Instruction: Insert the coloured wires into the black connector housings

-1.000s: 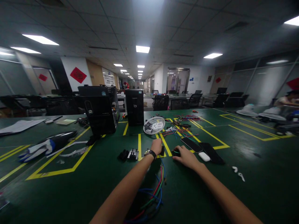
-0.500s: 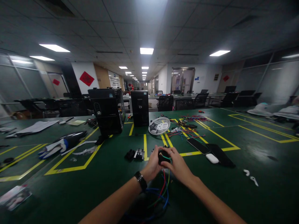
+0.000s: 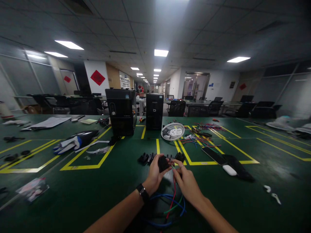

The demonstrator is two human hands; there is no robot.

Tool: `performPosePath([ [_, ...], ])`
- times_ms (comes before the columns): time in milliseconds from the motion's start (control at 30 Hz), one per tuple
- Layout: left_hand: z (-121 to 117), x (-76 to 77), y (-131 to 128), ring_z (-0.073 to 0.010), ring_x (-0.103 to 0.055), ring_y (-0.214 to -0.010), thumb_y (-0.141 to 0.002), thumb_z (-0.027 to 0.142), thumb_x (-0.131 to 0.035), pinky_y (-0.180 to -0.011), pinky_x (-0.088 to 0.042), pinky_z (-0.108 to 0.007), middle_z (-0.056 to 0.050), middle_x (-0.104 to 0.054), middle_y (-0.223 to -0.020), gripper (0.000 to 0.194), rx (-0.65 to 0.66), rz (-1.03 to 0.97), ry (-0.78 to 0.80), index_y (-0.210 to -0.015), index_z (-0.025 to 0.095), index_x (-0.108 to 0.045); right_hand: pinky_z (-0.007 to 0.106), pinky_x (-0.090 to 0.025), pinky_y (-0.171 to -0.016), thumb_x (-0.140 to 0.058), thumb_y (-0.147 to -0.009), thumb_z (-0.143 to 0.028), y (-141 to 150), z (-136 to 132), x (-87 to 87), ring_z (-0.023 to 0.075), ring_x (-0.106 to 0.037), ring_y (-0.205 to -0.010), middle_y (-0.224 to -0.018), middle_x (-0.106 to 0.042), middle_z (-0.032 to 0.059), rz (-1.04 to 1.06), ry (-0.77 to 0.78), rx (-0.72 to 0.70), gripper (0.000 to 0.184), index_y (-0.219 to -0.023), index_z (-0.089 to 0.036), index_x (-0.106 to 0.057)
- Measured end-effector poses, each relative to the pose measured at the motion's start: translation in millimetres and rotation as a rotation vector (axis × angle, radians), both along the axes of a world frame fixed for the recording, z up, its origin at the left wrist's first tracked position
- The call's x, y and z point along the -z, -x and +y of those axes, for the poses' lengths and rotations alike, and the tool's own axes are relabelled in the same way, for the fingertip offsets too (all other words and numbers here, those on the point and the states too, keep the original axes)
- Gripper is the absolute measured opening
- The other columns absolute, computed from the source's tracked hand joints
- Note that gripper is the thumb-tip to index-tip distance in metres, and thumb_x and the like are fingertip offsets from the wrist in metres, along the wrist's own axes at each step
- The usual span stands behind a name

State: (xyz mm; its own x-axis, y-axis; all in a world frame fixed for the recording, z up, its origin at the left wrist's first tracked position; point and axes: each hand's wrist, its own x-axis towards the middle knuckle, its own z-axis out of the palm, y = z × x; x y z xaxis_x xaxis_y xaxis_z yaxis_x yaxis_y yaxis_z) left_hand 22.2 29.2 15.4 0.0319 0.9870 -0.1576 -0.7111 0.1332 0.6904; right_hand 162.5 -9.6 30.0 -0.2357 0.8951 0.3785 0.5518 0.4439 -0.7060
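Note:
My left hand (image 3: pixel 154 171) is closed round a small black block-shaped part (image 3: pixel 163 163), held up above the green table. At the block's right side, my right hand (image 3: pixel 188 183) pinches a thin green wire (image 3: pixel 173 167) between thumb and fingers. Whether the wire's end sits inside the block I cannot tell. Below the hands, a red wire (image 3: pixel 174 192) and looped blue wires (image 3: pixel 182 212) trail over the tabletop. Just beyond the hands lies a row of black parts (image 3: pixel 143 158), partly hidden by my fingers.
Two black computer towers (image 3: pixel 120 113) stand at the back. A white basket (image 3: pixel 173 131) holds small parts, with loose coloured wires (image 3: pixel 206 142) beside it. Phone (image 3: pixel 213 156), white case (image 3: pixel 229 170) and earbuds (image 3: pixel 275 198) lie right; a plastic bag (image 3: pixel 34 190) and glove (image 3: pixel 69 144) left.
My hands have moved apart slightly. The black block now rests in my left hand alone, and my right hand has shifted to the green wire beside it. The view has turned a little left.

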Motion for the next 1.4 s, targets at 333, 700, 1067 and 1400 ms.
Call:
performPosePath([
  [333,-8,3.0,-7,-0.0186,-0.066,-0.076,-0.084,0.039,-0.053,-0.072,-0.053,-0.034,-0.007,-0.067,-0.084,0.028,-0.007,-0.034,-0.032,-0.104,0.019,-0.055,0.024,-0.040,-0.055,-0.038,-0.096,-0.028,3,-6,5.6,0.0141,-0.056,-0.052,-0.059,-0.055,-0.0043,0.041,0.027,-0.061,0.027,-0.118,-0.019,-0.051],
  [700,-8,5.2,-7,-0.0185,-0.066,-0.077,-0.083,0.043,-0.054,-0.074,-0.052,-0.035,-0.005,-0.065,-0.083,0.031,-0.010,-0.019,-0.055,-0.105,0.021,-0.052,0.026,-0.042,-0.056,-0.038,-0.096,-0.029,2,-10,3.5,0.0153,-0.057,-0.053,-0.061,-0.056,-0.0027,0.002,0.011,-0.065,0.029,-0.121,-0.020,-0.051],
  [1067,-13,7.5,-7,-0.0179,-0.062,-0.085,-0.084,0.043,-0.052,-0.075,-0.050,-0.030,-0.005,-0.064,-0.090,0.031,-0.035,0.065,-0.119,-0.106,0.021,-0.053,0.027,-0.048,-0.064,-0.039,-0.096,-0.030,-2,-9,8.0,0.0158,-0.062,-0.056,-0.063,-0.063,-0.0010,-0.002,-0.031,-0.085,0.035,-0.126,-0.018,-0.052],
  [1400,-12,2.0,-11,-0.0184,-0.066,-0.072,-0.083,0.036,-0.054,-0.067,-0.052,-0.033,-0.003,-0.062,-0.079,0.023,-0.036,-0.086,0.060,-0.101,0.022,-0.052,0.033,-0.053,-0.077,-0.040,-0.095,-0.028,-3,-9,13.7,0.0206,-0.069,-0.080,-0.097,-0.072,0.0085,-0.040,-0.085,-0.087,0.036,-0.126,-0.022,-0.057],
])
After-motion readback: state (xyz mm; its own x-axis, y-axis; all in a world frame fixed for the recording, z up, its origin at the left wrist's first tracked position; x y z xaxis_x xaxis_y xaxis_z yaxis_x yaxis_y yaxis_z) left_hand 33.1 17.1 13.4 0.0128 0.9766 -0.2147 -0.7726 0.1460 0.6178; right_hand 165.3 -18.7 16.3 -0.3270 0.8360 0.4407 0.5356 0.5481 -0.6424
